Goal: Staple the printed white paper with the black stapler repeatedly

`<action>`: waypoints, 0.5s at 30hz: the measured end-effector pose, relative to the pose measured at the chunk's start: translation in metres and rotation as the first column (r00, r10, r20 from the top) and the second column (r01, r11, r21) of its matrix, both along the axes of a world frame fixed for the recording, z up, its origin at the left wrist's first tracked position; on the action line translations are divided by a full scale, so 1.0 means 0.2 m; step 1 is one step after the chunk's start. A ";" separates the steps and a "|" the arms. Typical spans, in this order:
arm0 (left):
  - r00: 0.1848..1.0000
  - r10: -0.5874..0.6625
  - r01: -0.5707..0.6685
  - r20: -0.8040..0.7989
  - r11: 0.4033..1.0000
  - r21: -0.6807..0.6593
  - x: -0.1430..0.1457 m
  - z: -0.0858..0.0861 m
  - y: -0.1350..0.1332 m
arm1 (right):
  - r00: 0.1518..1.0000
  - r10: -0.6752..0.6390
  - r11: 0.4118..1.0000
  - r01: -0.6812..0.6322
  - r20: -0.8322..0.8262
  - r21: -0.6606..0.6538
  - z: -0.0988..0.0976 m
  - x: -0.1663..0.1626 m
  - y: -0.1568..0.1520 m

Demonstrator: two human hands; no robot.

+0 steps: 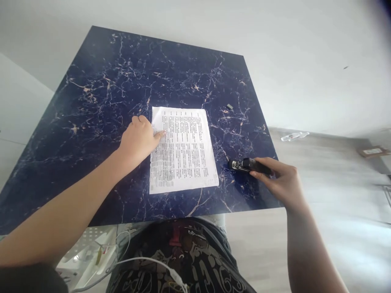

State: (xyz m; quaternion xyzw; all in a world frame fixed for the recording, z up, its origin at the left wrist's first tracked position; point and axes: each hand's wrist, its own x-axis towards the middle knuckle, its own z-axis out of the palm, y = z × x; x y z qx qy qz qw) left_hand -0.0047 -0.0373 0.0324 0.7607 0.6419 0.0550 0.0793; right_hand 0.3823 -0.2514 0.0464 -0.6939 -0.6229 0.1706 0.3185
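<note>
Dark blue surface [106,73], spreading all round the printed sheet [189,150], veined white and tan like marble; cut off by the picture's edge to the sheet's left and partly covered there by a forearm. Flat on it, the sheet: white, slightly uneven along the edges, with grey print in rows, more crowded towards the left; too small to read, and impossible to tell whether single or stacked. Hands well apart. Clamped on the sheet's left edge, left hand [139,136], with thumb over the print and other fingertips hidden. Right of the sheet, right hand [284,179], clamped round a black stapler [249,164], partly hidden by the grip, pointing sheetward without contact. Beyond the sheet's far right corner, a small greenish scrap [229,106], hard to make out.
</note>
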 end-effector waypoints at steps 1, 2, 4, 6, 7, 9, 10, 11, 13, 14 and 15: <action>1.000 -0.019 0.019 -0.009 0.999 -0.029 0.01 0.02 0.00 | 0.999 0.033 0.999 -0.034 -0.010 -0.019 0.00 -0.02 -0.03; 0.999 -0.033 0.032 -0.011 0.998 -0.050 0.01 0.04 -0.01 | 0.997 0.072 0.997 -0.073 -0.024 -0.032 0.01 -0.06 -0.04; 0.999 -0.041 0.040 -0.010 0.997 -0.070 0.02 0.06 -0.02 | 0.987 0.151 0.987 -0.154 -0.052 -0.054 0.03 -0.14 -0.04; 0.999 -0.037 0.036 -0.015 0.997 -0.067 0.03 0.07 -0.03 | 0.974 0.213 0.973 -0.219 -0.080 -0.069 0.05 -0.22 -0.01; 0.999 -0.036 0.035 -0.019 0.997 -0.063 0.04 0.07 -0.03 | 0.967 0.238 0.967 -0.245 -0.094 -0.074 0.06 -0.25 0.00; 0.999 -0.034 0.033 -0.017 0.998 -0.059 0.04 0.07 -0.04 | 0.954 0.275 0.955 -0.286 -0.120 -0.081 0.07 -0.31 0.03; 0.999 -0.033 0.032 -0.013 0.998 -0.061 0.04 0.07 -0.04 | 0.949 0.289 0.950 -0.300 -0.130 -0.081 0.08 -0.33 0.04; 0.999 -0.031 0.031 -0.006 0.998 -0.061 0.04 0.06 -0.04 | 0.944 0.300 0.946 -0.313 -0.135 -0.081 0.08 -0.35 0.05; 1.000 -0.028 0.029 0.009 0.998 -0.052 0.04 0.05 -0.04 | 0.936 0.321 0.939 -0.334 -0.143 -0.078 0.09 -0.39 0.05; 0.999 -0.030 0.030 0.015 0.999 -0.044 0.04 0.05 -0.03 | 0.931 0.333 0.935 -0.346 -0.149 -0.079 0.10 -0.41 0.05; 0.999 -0.032 0.033 0.019 0.999 -0.037 0.03 0.04 -0.03 | 0.926 0.343 0.930 -0.359 -0.159 -0.080 0.10 -0.43 0.05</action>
